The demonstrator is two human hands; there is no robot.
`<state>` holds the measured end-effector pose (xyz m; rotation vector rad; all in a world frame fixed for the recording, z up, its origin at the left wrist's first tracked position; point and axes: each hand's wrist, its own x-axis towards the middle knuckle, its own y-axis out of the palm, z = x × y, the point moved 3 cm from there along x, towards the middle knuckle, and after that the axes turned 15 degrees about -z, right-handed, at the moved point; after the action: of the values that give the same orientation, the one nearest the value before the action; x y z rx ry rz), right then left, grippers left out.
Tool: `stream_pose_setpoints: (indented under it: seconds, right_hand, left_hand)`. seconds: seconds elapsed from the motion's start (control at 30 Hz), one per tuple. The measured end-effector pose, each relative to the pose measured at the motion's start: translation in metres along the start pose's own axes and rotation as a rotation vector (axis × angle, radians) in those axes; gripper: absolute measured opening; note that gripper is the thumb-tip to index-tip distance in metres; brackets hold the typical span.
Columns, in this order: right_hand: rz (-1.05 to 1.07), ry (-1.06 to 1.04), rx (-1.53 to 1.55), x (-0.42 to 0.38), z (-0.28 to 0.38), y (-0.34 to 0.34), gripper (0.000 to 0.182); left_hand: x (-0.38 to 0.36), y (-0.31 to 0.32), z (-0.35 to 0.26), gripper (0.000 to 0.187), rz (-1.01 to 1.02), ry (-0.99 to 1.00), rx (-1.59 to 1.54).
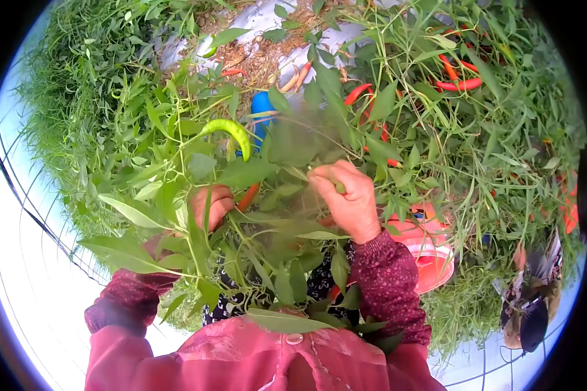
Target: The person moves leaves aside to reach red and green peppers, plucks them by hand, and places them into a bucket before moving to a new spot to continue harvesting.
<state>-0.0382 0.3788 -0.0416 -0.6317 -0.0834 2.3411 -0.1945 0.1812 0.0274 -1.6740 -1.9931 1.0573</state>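
My right hand [347,199] is closed in a pinch among the chili plant's leaves. A small green piece [338,186] shows between its thumb and fingers; I cannot tell whether it is a stem or a pepper. Lower left, my left hand [212,207] has its fingers curled, partly hidden by leaves. Just beside it hangs an orange-red chili [248,197]. Above that hand, a curved light-green chili [229,132] hangs from its stem. Leafy branches [267,241] stand between my arms and in front of my body.
A pink bucket [430,272] stands beyond my right sleeve. Red chilies [460,85] hang in the plants at upper right. A blue object [261,117] is ahead of my hands, near pale ground sheeting [261,23]. Another person [533,296] is at far right.
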Motion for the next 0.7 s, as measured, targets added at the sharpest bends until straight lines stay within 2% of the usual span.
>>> stream_pose_setpoints:
  seconds: [0.07,0.13,0.17,0.2,0.27,0.33,0.4,0.43,0.47,0.5,0.53,0.6,0.67,0.7]
  right_hand:
    - [-0.172,0.197,0.254,0.005,-0.004,-0.021,0.014]
    - [-0.396,0.331,0.499,0.010,0.004,-0.046,0.015]
    - [-0.492,0.328,0.543,0.011,0.004,-0.059,0.015]
    - [-0.585,0.327,0.589,0.009,0.003,-0.073,0.015]
    - [-0.764,0.318,0.655,0.001,0.006,-0.099,0.017]
    - [-0.873,0.344,0.723,-0.019,-0.012,-0.130,0.018]
    - [-0.937,0.304,0.735,-0.040,-0.007,-0.149,0.021]
    - [-0.959,0.340,0.898,-0.045,0.006,-0.148,0.021]
    - [-0.958,0.375,1.074,-0.046,0.014,-0.142,0.021]
    - [-0.946,0.381,1.125,-0.049,0.014,-0.139,0.021]
    - [-0.889,0.354,1.146,-0.057,0.005,-0.138,0.021]
    - [-0.942,0.417,1.239,-0.066,-0.005,-0.127,0.021]
    - [-0.957,0.450,1.313,-0.068,-0.018,-0.118,0.022]
    - [-0.995,0.501,1.374,-0.075,-0.026,-0.116,0.023]
  left_hand:
    - [0.003,0.008,0.007,0.031,-0.024,-0.008,0.042]
    - [0.012,0.011,0.026,0.029,0.106,-0.690,-0.740]
    - [0.058,-0.028,-0.012,0.030,0.283,-0.404,-0.526]
    - [0.045,-0.027,0.010,0.030,0.270,-0.394,-0.500]
    - [0.012,-0.025,0.069,0.034,-0.071,0.021,-0.219]
    - [0.021,-0.049,0.061,0.024,-0.139,-1.121,-0.998]
    - [0.020,-0.064,0.090,0.030,-0.525,-1.091,-1.337]
    - [0.031,-0.074,0.097,0.030,-0.518,-1.070,-1.324]
    - [0.044,-0.094,0.107,0.032,-0.542,-0.966,-1.015]
    - [0.055,-0.109,0.119,0.034,-0.568,-0.861,-0.712]
    - [0.022,-0.101,0.212,0.036,-0.432,-0.409,-0.202]
    - [0.072,-0.143,0.158,0.036,0.049,-0.373,0.384]
    - [0.092,-0.140,0.154,0.037,-0.601,-0.911,-0.712]
    - [0.100,-0.136,0.145,0.027,-0.728,-0.903,-0.650]
